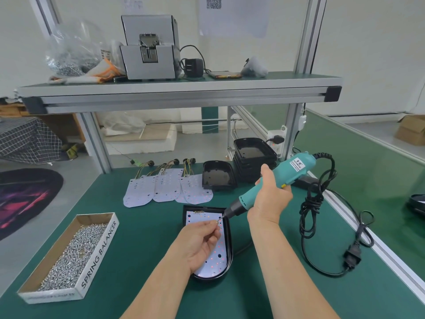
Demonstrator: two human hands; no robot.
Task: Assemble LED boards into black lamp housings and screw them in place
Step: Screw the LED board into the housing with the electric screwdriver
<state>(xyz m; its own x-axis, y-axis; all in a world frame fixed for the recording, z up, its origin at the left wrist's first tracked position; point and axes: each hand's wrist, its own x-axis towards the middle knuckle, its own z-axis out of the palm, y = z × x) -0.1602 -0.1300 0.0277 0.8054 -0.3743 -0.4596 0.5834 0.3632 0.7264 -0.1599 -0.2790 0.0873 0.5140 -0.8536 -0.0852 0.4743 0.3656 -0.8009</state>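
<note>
One black housing lies lengthwise away from the person, rounded end nearest. Fingers of the left hand pinch a screw; the right hand grips the screwdriver, tip slanting down-left

You can read SPRING BALANCER in black capitals on the long side of the cardboard box holding the screws. The white label on your teal electric screwdriver is too blurred to read. A QR code stands on the wall sheet.
</note>
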